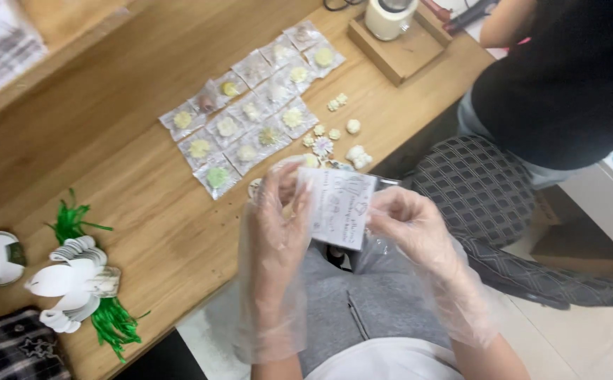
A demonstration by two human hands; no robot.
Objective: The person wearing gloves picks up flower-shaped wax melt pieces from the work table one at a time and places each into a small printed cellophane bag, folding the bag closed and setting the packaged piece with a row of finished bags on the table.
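A: Left to right, quick. Far left?

B: A plaid cloth at the counter corner, then a stack of white tags with green ties beside it. Looked parked out of the way.

A: Middle?

B: Small clear packets, each with a pale flower piece inside, lay flat in rows, edges touching, probably so finished ones stayed easy to count. Loose little flowers sat just beside them near the counter edge, close to the hands.

A: Hands?

B: Both wore loose clear gloves. Left hand had its fingers closed on the left edge of a small clear bag with a white printed card. Right hand pinched the bag's right edge. The bag was held upright over the lap, just off the counter, seemingly so the mouth stayed reachable.

A: Right side?

B: Another person in a dark top stood by a wooden tray holding a cream cup. Their hands weren't visible.
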